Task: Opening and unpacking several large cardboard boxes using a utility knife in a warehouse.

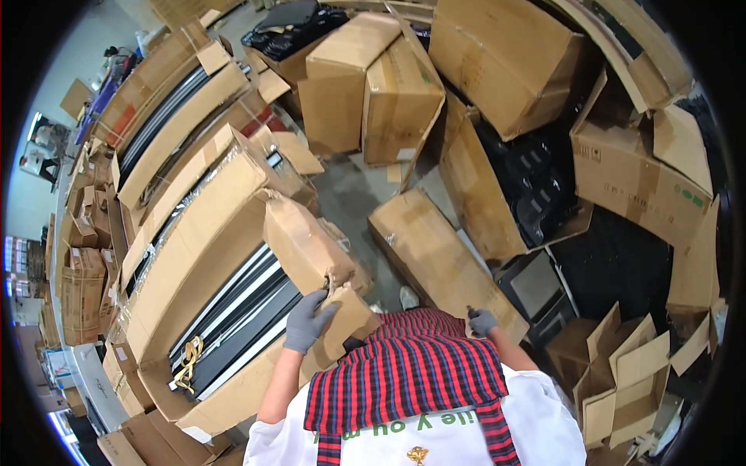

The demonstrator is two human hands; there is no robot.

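Observation:
My left hand [306, 320], in a grey glove, grips the torn edge of a cardboard flap [305, 242] at the near end of a long open box. Inside that box lie long black and white strips [237, 322], and a loop of yellow strap [186, 363] rests over them. Lower and to the right, my gloved right hand [482, 321] is closed around a small dark object, mostly hidden by the fingers. It is beside a closed long carton [443, 260]. A red and black striped apron [404, 361] covers my front.
More long open cartons [183, 128] stand in rows to the left. Tall boxes [404, 101] fill the far side. To the right, an open box holds black wrapped parts [536, 182], and opened empty cartons [614, 365] sit nearer. Grey floor [342, 182] shows between them.

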